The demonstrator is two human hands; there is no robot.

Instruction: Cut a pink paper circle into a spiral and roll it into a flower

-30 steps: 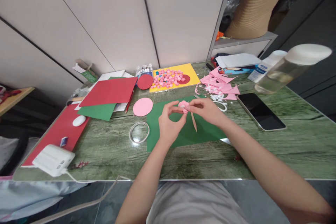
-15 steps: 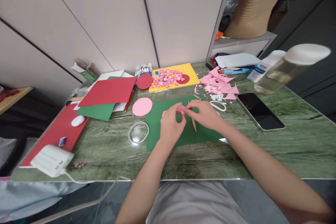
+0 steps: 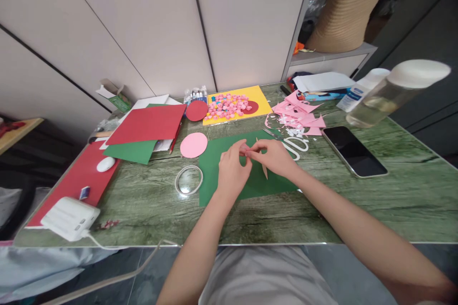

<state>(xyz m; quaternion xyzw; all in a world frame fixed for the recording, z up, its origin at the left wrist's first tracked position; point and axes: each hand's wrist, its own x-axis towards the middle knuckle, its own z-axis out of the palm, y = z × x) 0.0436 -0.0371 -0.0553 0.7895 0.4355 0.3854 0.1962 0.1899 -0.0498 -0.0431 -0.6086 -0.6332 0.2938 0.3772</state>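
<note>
My left hand (image 3: pixel 232 167) and my right hand (image 3: pixel 275 156) meet above a green sheet (image 3: pixel 214 183). Between their fingertips is a small pink paper piece (image 3: pixel 244 148), partly hidden by the fingers; both hands pinch it. A thin pale pointed strip (image 3: pixel 265 172) lies on the green sheet, partly under my right hand. White-handled scissors (image 3: pixel 296 147) rest just beyond my right hand. A pink paper circle (image 3: pixel 193 145) lies left of the green sheet. Behind, many small pink balls (image 3: pixel 227 107) sit on a yellow sheet (image 3: pixel 264 98), beside a dark red circle.
Pink scraps (image 3: pixel 295 109) and a phone (image 3: pixel 354 151) lie to the right, with a clear bottle (image 3: pixel 379 102) behind. A tape roll (image 3: pixel 189 180) is left of the green sheet. Red paper (image 3: pixel 146 124), a white oval (image 3: pixel 106 164) and a white charger (image 3: pixel 70 218) are further left.
My right hand has shifted slightly left and its fingers have closed in on my left fingertips. More of the scissors shows now. The pink piece is more hidden.
</note>
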